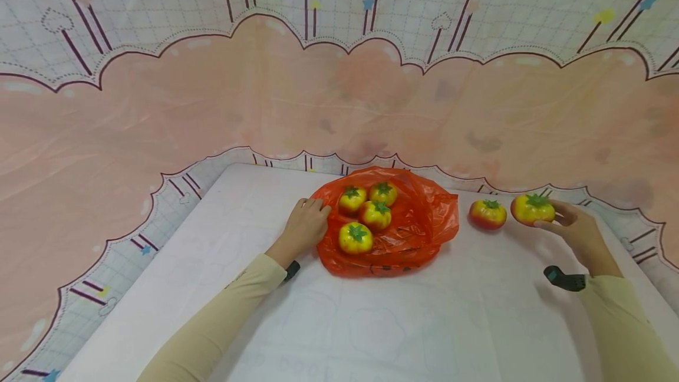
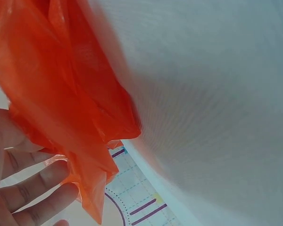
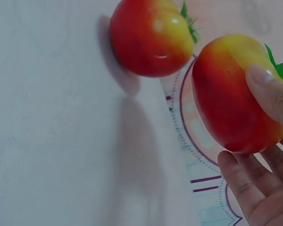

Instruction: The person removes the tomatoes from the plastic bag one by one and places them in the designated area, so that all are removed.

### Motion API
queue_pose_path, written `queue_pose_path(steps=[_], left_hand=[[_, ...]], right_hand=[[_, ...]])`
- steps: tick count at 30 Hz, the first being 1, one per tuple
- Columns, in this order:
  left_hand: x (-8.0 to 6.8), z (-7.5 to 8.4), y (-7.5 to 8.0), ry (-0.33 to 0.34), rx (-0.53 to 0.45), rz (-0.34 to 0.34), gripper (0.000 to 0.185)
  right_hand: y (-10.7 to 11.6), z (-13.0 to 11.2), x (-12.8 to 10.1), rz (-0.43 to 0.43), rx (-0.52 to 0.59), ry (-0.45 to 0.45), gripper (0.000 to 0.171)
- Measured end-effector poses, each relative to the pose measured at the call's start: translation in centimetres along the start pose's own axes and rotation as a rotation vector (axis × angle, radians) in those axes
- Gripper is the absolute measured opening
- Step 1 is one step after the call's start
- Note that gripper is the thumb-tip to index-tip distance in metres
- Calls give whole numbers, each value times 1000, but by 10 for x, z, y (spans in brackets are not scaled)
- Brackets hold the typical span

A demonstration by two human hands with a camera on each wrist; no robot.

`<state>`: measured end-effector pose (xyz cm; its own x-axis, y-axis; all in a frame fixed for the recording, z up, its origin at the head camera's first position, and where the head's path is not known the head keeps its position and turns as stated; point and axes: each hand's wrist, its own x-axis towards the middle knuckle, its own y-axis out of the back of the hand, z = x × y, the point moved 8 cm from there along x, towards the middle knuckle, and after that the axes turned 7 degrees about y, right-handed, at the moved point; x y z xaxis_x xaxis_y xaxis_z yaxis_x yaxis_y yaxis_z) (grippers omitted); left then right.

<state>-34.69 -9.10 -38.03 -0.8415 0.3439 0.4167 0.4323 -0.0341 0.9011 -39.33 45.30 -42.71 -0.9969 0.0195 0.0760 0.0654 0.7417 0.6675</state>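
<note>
An orange-red plastic bag [image 1: 405, 240] lies spread on the table with its mouth wide. Several glossy red-and-yellow tomatoes [image 1: 356, 238] with green leafy tops sit in its left half. At the bag's left rim, my left hand [image 1: 307, 223] pinches the thin plastic [image 2: 61, 108] between thumb and fingers. Off to the right, my right hand [image 1: 575, 230] grips another tomato [image 1: 532, 210] from its right side, thumb across it in the right wrist view. Just left of that, a further tomato [image 1: 487, 215] rests on the table, apart from the held one [image 3: 236, 94].
The table [image 1: 339, 329] has a white cover. Behind it and along its sides hangs a patterned pink-and-white cloth [image 1: 345, 93]. A dark wrist device [image 1: 563, 279] sits at the right sleeve's cuff.
</note>
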Motion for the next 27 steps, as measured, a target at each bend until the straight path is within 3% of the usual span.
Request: queue_pose_path(steps=[3,6,12,18,27], left_hand=[[-1,0,1,-8,-6,20,16],[-1,1,3,-18,-13,33,13],[-2,1,5,-24,-16,35,12],[-2,1,5,-22,-16,27,14],[-1,1,5,-16,-20,17,14]], right_hand=[[-3,23,10,3,9,-25,89],[-5,32,11,-11,9,-60,90],[-10,-2,-11,-30,47,-137,93],[-18,-38,-30,-68,90,-94,91],[-25,-35,-29,-88,87,-88,88]])
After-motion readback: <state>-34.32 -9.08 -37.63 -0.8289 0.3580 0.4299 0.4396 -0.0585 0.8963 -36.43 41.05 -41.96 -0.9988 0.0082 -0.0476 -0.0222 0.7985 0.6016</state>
